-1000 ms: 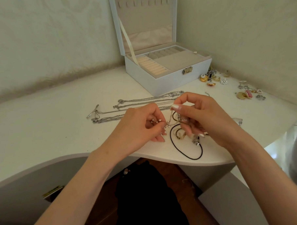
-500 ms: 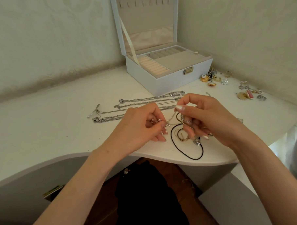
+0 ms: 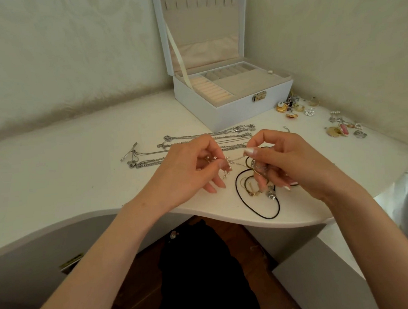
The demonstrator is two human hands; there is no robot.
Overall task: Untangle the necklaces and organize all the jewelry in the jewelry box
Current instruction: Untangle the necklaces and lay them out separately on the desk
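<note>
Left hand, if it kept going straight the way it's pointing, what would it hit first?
Probably the right hand, pinching the same thin chain the left hand holds; depth is unclear.

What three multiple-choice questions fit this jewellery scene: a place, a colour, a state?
1. Where do the loose small jewelry pieces lie?
A on the table, right of the jewelry box
B inside it
C on the floor

2. What colour is the looped cord?
A red
B black
C white

3. What are the left hand and right hand doing?
A lying flat
B shutting the lid
C pinching a thin chain

Answers: A, they are scattered beside the box's right end; B, the loop is plainly black; C, both hands' fingertips grip the chain stretched between them.
</note>
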